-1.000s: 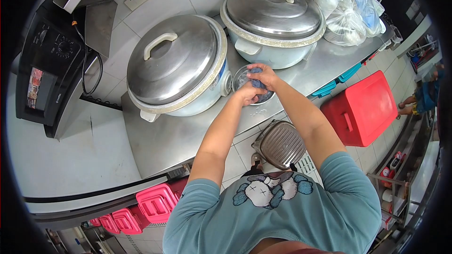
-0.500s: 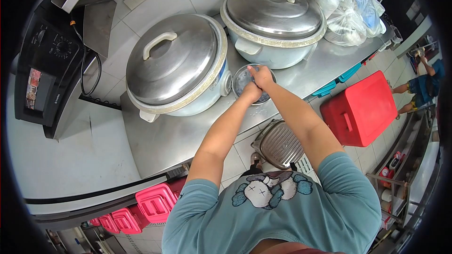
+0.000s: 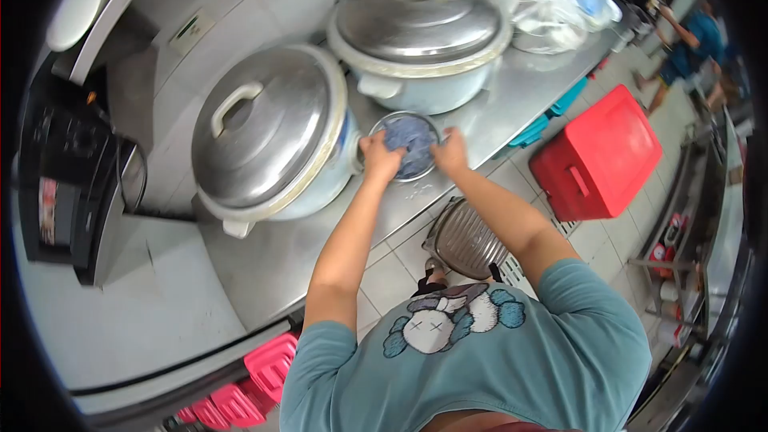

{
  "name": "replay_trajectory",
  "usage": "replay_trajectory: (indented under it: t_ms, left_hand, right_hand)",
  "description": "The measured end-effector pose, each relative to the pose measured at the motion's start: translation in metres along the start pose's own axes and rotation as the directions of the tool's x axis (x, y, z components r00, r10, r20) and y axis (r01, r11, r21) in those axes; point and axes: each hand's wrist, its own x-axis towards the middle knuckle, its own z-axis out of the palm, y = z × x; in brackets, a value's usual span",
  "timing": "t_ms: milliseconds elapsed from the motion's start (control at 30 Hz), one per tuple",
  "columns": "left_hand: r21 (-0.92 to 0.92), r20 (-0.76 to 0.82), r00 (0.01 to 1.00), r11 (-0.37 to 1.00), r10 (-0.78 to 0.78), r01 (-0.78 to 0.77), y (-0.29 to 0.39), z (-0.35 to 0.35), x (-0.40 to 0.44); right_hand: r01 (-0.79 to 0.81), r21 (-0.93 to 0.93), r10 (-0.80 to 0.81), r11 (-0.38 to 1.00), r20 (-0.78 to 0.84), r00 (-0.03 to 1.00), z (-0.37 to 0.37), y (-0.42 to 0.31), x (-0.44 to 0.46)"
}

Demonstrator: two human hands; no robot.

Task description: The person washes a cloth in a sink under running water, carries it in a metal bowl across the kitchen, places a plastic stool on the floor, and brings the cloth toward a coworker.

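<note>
A round metal bowl (image 3: 406,178) stands on the steel counter just in front of two large lidded pots, with a bunched blue-grey cloth (image 3: 412,138) in it. My left hand (image 3: 382,158) is at the bowl's left side, its fingers closed at the rim beside the cloth. On the opposite side my right hand (image 3: 450,152), slightly blurred, pinches the right rim. The left pot (image 3: 268,128) is close to my left hand; the right pot (image 3: 420,32) stands behind the bowl. A few wet spots lie on the counter in front of the bowl.
Plastic bags (image 3: 552,8) lie at the counter's (image 3: 296,248) far right end. A red bin (image 3: 596,156) stands on the floor at the right, and a ridged metal container (image 3: 468,240) below the counter edge. Another person (image 3: 692,44) is in the right background.
My hands, together over the bowl before, have moved apart to its two sides, exposing the cloth. The camera view has shifted and turned. The person in the background shows more fully.
</note>
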Motion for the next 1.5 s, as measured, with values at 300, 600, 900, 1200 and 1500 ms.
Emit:
replay_trajectory:
  t_ms: [300,600,900,1200,1500]
  left_hand:
    - [-0.608,0.331,0.939,0.740,-0.093,0.288,0.058,-0.010,-0.037]
    - [-0.824,0.443,0.867,0.484,0.227,0.294,0.124,-0.004,-0.057]
    - [-0.831,0.554,0.691,0.264,0.463,0.489,0.225,0.072,-0.076]
    - [-0.775,0.627,0.730,0.119,0.272,0.620,0.240,0.136,-0.099]
    - [-0.880,0.448,0.865,0.059,-0.227,0.472,0.222,0.176,-0.167]
  right_hand:
    - [-0.637,0.645,0.296,0.422,0.566,0.769,0.012,0.014,-0.020]
    - [-0.521,0.678,0.380,0.518,0.363,0.851,-0.104,0.029,-0.068]
    - [-0.462,0.700,0.561,0.546,0.105,0.821,-0.253,0.120,-0.112]
    - [-0.336,0.723,0.640,0.604,-0.189,0.745,-0.369,0.331,-0.093]
    - [-0.273,0.621,0.569,0.735,-0.347,0.745,-0.454,0.509,0.002]
